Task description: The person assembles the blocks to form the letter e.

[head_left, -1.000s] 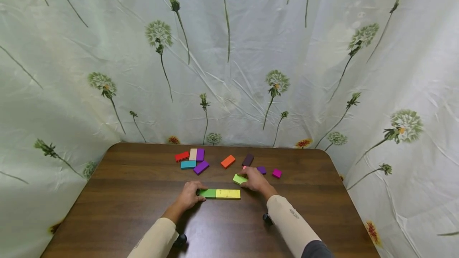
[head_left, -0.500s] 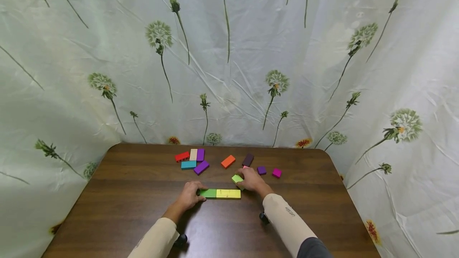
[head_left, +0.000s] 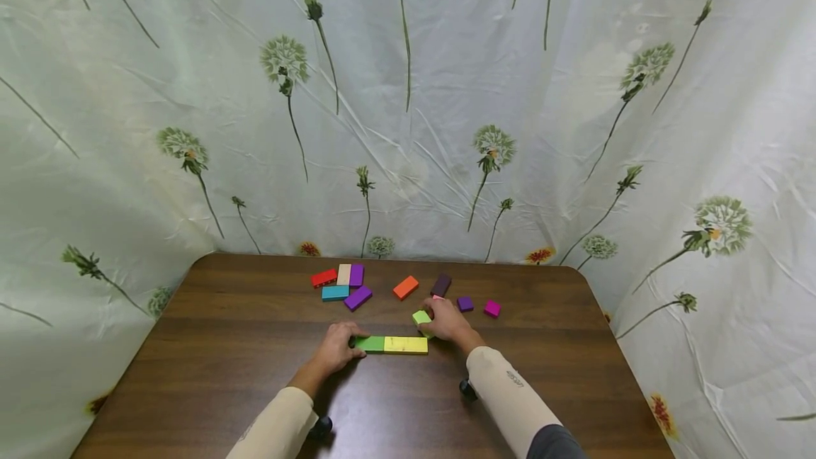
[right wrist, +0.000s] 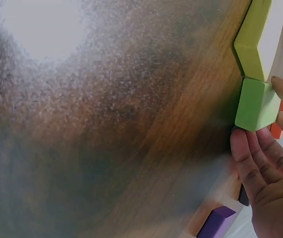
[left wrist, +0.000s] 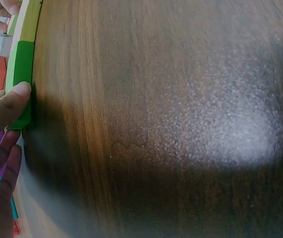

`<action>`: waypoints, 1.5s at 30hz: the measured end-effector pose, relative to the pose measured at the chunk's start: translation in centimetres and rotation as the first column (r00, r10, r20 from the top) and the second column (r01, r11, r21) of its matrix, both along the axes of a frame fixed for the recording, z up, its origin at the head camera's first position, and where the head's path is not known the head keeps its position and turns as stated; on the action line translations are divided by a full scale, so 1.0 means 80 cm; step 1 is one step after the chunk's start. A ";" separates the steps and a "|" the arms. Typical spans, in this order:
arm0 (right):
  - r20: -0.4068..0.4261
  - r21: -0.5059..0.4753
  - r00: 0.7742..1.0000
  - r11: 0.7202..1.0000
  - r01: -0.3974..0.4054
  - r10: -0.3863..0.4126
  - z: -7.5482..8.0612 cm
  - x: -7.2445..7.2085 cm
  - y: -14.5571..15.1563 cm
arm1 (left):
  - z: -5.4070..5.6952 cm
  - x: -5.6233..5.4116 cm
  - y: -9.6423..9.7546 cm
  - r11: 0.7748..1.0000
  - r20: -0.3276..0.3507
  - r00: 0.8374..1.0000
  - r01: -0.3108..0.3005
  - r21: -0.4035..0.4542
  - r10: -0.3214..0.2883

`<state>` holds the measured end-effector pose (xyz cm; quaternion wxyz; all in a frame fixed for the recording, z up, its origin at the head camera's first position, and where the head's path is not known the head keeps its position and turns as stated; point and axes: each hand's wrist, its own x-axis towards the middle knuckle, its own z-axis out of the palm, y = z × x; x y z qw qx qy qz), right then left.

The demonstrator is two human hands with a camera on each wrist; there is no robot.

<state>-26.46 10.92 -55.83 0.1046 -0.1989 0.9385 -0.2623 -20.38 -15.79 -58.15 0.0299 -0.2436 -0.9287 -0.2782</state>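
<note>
In the head view my left hand (head_left: 336, 346) grips the left end of a green wooden block (head_left: 372, 344), its thumb on the near side. End to end with that block lies a yellow block (head_left: 406, 346), the two forming one straight row. My right hand (head_left: 449, 321) holds a light green block (head_left: 420, 318) at a slant by the row's far right corner. In the right wrist view a corner of this light green block (right wrist: 253, 104) meets the end of the yellow block (right wrist: 260, 39). Part of it is hidden by my fingers.
Red (head_left: 324, 278), beige (head_left: 343, 275), teal (head_left: 335, 293) and purple (head_left: 358, 297) blocks lie at the back left. Orange (head_left: 405, 287), dark (head_left: 441, 285), small purple (head_left: 465, 303) and magenta (head_left: 492, 309) blocks lie behind my right hand. A pink block (head_left: 437, 297) is mostly covered.
My right hand has shifted slightly left and nearer, turning the light green block so its near end comes to the yellow block. The left hand and the row stay put.
</note>
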 end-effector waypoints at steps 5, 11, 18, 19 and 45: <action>-0.009 -0.012 1.000 1.000 0.000 0.000 -0.001 0.001 0.000 | 0.001 0.000 -0.001 1.000 -0.005 1.000 0.009 0.003 -0.009; -0.014 -0.033 1.000 0.999 -0.002 0.002 0.000 0.001 0.000 | 0.000 -0.001 -0.002 1.000 -0.011 1.000 0.018 0.011 -0.018; -0.004 -0.025 1.000 1.000 0.007 -0.007 -0.001 0.000 0.000 | 0.001 -0.002 -0.002 1.000 0.011 1.000 0.006 -0.002 -0.006; 0.000 -0.025 1.000 1.000 0.011 -0.011 -0.001 0.000 0.000 | 0.001 -0.001 -0.002 1.000 0.016 1.000 0.005 -0.002 -0.005; -0.001 -0.051 0.999 0.998 0.036 -0.037 0.011 0.000 0.006 | -0.003 0.000 -0.003 0.999 -0.019 1.000 0.022 0.036 -0.021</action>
